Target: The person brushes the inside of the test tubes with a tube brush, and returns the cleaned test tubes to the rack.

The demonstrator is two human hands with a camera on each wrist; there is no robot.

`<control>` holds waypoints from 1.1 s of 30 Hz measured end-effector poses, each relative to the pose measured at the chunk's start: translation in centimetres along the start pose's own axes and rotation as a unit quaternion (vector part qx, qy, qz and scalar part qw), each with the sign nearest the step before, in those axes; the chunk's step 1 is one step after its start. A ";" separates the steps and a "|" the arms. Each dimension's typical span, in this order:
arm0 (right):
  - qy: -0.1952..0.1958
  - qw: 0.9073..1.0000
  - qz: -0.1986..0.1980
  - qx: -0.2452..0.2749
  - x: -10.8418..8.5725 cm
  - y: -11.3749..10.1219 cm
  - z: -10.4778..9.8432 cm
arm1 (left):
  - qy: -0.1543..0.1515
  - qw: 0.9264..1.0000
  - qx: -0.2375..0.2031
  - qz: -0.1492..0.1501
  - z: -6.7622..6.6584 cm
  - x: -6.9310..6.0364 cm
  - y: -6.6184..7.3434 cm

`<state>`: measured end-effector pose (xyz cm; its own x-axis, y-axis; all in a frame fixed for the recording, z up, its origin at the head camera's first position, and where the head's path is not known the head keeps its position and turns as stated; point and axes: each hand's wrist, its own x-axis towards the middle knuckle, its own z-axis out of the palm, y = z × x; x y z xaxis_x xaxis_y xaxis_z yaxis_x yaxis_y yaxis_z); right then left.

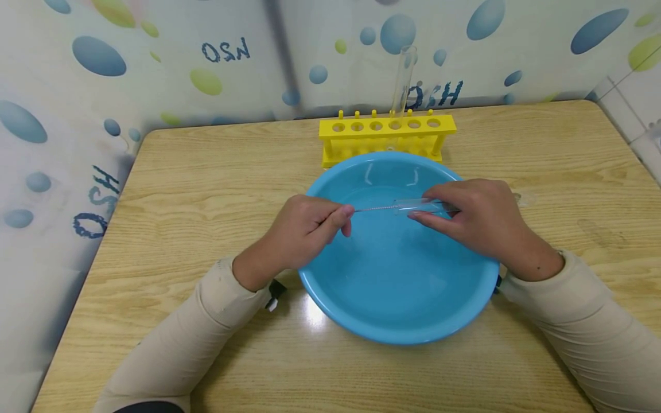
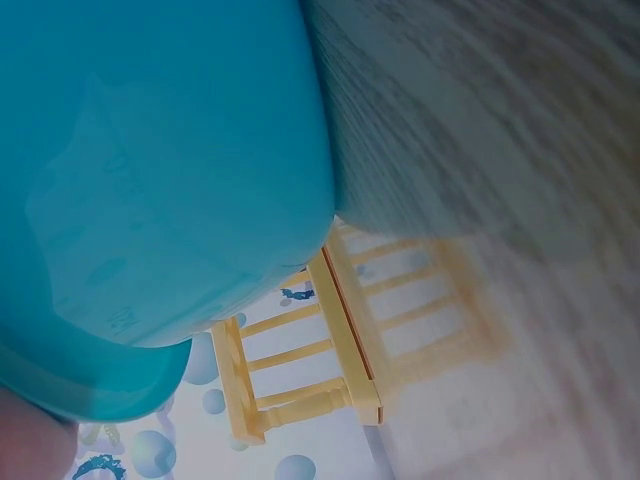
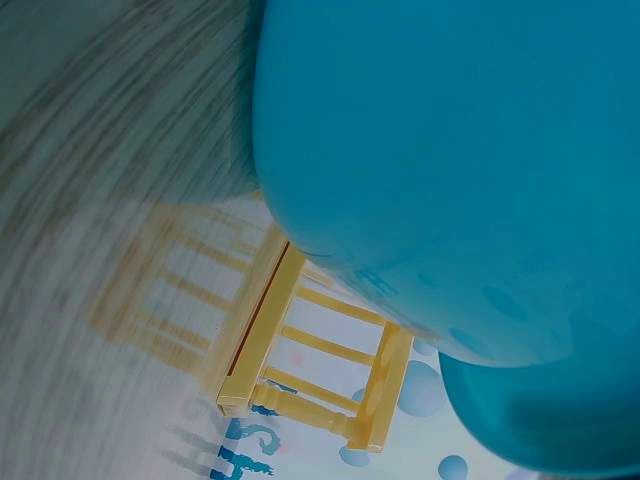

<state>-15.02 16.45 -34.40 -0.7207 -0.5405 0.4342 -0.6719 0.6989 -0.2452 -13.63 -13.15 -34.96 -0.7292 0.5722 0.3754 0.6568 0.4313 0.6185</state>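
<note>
My left hand pinches the twisted wire handle of a test tube brush between thumb and fingers. The wire runs rightward into the mouth of a clear glass test tube, held lengthwise by my right hand. Dark bristles show inside the glass near the right fingers. Part of the tube is hidden behind that hand, and its far end appears beyond the knuckles. Both hands are above a round blue basin. In the left wrist view only a blurred bit of skin shows at the lower left.
A yellow test tube rack stands just behind the basin, with another clear test tube upright in it. The wooden table meets a wall covering with blue and green spots along its back edge.
</note>
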 end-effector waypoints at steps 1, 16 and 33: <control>0.000 1.000 0.000 0.000 0.0 0.0 0.0 | -0.001 1.000 0.000 -0.001 0.0 0.0 0.0; -0.001 1.000 0.002 0.001 0.0 0.0 0.0 | -0.003 1.000 -0.003 -0.004 0.0 0.0 0.0; -0.003 1.000 -0.001 0.005 0.0 0.1 0.0 | -0.005 1.000 -0.004 -0.004 -0.1 0.0 0.1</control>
<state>-15.13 16.50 -34.45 -0.7202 -0.5453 0.4289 -0.6752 0.6929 -0.2530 -13.61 -13.19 -34.82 -0.7317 0.5764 0.3639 0.6502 0.4299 0.6265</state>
